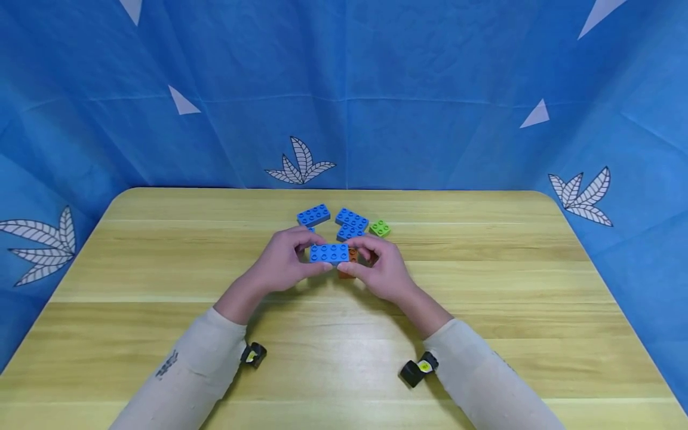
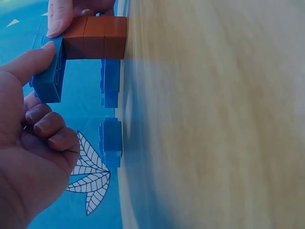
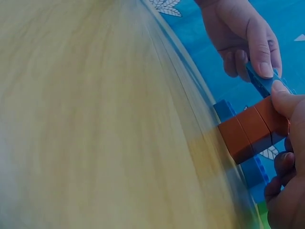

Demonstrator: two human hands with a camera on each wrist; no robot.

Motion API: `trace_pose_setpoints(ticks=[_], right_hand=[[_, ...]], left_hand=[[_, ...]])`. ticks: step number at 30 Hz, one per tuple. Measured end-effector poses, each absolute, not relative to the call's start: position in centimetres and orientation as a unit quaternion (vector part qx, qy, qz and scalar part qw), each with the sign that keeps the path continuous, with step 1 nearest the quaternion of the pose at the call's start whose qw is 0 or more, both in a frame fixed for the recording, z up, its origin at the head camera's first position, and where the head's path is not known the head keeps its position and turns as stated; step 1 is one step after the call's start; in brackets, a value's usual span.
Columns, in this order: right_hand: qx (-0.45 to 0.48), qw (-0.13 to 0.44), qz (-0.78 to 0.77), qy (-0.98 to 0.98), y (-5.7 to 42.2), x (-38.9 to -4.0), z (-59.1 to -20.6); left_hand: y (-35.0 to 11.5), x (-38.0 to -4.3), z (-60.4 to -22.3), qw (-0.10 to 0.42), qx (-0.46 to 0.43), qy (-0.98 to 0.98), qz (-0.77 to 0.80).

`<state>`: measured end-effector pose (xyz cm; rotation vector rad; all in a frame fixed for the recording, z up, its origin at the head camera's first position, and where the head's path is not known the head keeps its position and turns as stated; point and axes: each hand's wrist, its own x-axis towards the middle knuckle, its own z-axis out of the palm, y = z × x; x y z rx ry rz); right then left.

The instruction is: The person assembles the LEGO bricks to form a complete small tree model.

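Observation:
My left hand (image 1: 280, 261) pinches a long blue toy brick (image 1: 329, 254) between thumb and index finger at its left end. At the brick's right end, my right hand (image 1: 383, 267) holds it with its thumb in front and index finger behind. Below the right part of the blue brick stands a stack of orange-brown bricks (image 2: 95, 40), three layers high, upright on the table. The blue brick lies across the stack's top and juts out to the left. Whether its studs are fully joined is hidden by the fingers.
Behind the hands lie loose blue bricks (image 1: 313, 215), with two more blue bricks (image 1: 352, 218) close together and a small green brick (image 1: 380, 228) to their right. Another blue piece is partly hidden by the left hand. A blue patterned curtain (image 1: 344, 89) hangs behind the wooden table (image 1: 484, 286).

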<state>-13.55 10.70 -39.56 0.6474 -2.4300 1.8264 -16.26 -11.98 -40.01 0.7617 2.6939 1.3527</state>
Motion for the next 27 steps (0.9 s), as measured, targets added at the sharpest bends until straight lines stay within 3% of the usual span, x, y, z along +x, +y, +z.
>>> trace_pose_setpoints(ticks=[8,17,27], right_hand=[[0.212,0.004,0.586,-0.782,11.1,-13.9,-40.5],[0.173,-0.02,0.568,-0.804,14.3,-15.5,-43.3],[0.137,0.018,0.491,-0.86,14.2,-16.7,-44.0]], left_hand=[[-12.1,-16.1,-40.6,0.067,0.181,0.832,0.52],[-11.8,-16.2,-40.9,0.072,0.17,0.812,0.554],[-11.7,-16.0,-40.9,0.073,0.153,0.812,0.559]])
